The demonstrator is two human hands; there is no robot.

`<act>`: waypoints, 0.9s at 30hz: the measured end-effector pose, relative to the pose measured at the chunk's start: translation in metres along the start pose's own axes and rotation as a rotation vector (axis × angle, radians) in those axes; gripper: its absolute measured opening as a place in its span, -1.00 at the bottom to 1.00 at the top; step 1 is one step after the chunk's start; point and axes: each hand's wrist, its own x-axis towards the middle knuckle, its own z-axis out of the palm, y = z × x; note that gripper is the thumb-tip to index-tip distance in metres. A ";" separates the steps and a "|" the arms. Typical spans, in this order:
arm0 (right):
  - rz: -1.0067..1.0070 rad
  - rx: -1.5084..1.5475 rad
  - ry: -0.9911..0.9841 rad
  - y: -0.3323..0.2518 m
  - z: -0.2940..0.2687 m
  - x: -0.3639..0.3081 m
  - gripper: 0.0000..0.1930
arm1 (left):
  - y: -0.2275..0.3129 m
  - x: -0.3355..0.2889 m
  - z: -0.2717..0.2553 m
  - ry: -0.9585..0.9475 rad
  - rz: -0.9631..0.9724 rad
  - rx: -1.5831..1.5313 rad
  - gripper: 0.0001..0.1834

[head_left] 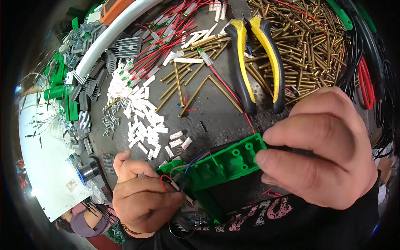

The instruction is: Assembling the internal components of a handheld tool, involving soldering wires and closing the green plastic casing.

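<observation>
Our right hand (323,154) is looming closest to the camera, its fingertips meeting the right end of the green plastic housing (229,171); whether they are pinching it or only steadying it, we cannot tell. Our left hand (143,193) is gripping the housing's left end. We are holding the housing above the table's near edge, hollow side showing.

By our judgement, the assembly is standing about partway. The blue wire (186,171) and the looped red wire (162,181) are already lying at the left end, though our fingers are hiding whether they are joined. Toward the right end, the moulded posts are standing without screws, and no cover is closing the hollow, so fastening and closing up seem to be left.

Plenty of parts are waiting: long brass-coloured screws (306,54) are heaping toward the table's far right corner, beside yellow-and-black pliers (273,56); white strips (143,129) and finned heat sinks (128,48) are lying toward its left edge.
</observation>
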 end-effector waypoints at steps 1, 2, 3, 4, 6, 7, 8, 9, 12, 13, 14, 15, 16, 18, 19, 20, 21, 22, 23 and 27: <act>0.002 0.013 -0.055 0.001 -0.004 0.000 -0.64 | -0.001 0.000 -0.001 -0.024 0.016 -0.005 -0.72; -0.005 0.007 -0.061 0.002 -0.004 -0.002 -0.64 | -0.001 0.001 -0.002 -0.014 0.017 -0.010 -0.72; -0.031 0.054 -0.048 0.005 0.001 -0.004 -0.65 | -0.002 0.001 -0.003 -0.037 0.020 -0.024 -0.74; -0.058 0.099 -0.037 0.007 0.002 -0.006 -0.65 | -0.002 0.001 -0.004 -0.057 0.025 -0.039 -0.75; -0.096 0.079 -0.077 0.004 0.000 -0.003 -0.69 | 0.000 0.002 -0.008 -0.053 0.027 -0.045 -0.75; -0.115 0.072 -0.073 -0.003 0.002 -0.002 -0.73 | 0.001 0.002 -0.010 -0.064 0.033 -0.048 -0.75; -0.132 0.064 -0.072 -0.011 0.006 -0.003 -0.76 | 0.000 0.002 -0.010 -0.043 0.032 -0.054 -0.75; -0.186 0.053 -0.046 -0.021 0.011 -0.003 -0.79 | -0.001 0.001 -0.010 -0.061 0.052 -0.044 -0.75; -0.184 0.149 -0.234 -0.049 0.023 -0.006 -0.69 | -0.008 0.005 -0.006 -0.055 0.087 -0.087 -0.75; -0.210 0.146 -0.243 -0.057 0.029 -0.005 -0.69 | -0.006 0.004 -0.009 -0.057 0.096 -0.084 -0.74; -0.197 0.162 -0.298 -0.065 0.035 -0.004 -0.68 | -0.005 0.001 -0.011 -0.061 0.106 -0.082 -0.73; -0.178 0.171 -0.353 -0.068 0.040 -0.002 -0.67 | -0.007 0.000 -0.011 -0.068 0.107 -0.084 -0.72; -0.193 0.163 -0.364 -0.069 0.045 -0.001 -0.67 | -0.007 -0.001 -0.011 -0.047 0.107 -0.086 -0.72; -0.151 0.168 -0.337 -0.070 0.052 0.000 -0.65 | -0.006 -0.001 -0.009 -0.027 0.111 -0.061 -0.81; -0.139 0.174 -0.368 -0.072 0.053 0.002 -0.66 | -0.007 -0.002 -0.010 -0.019 0.118 -0.069 -0.82; -0.149 0.170 -0.377 -0.073 0.053 0.002 -0.66 | -0.008 -0.003 -0.010 -0.005 0.115 -0.071 -0.82; -0.144 0.190 -0.389 -0.073 0.053 0.001 -0.64 | -0.009 -0.003 -0.011 -0.021 0.126 -0.078 -0.83; -0.138 0.212 -0.400 -0.074 0.054 0.000 -0.63 | -0.010 -0.002 -0.011 -0.039 0.136 -0.085 -0.83; -0.143 0.208 -0.408 -0.074 0.054 0.000 -0.63 | -0.011 -0.003 -0.012 -0.065 0.142 -0.089 -0.86; -0.099 0.282 -0.443 -0.073 0.055 -0.002 -0.63 | -0.013 -0.002 -0.013 -0.080 0.155 -0.139 -0.88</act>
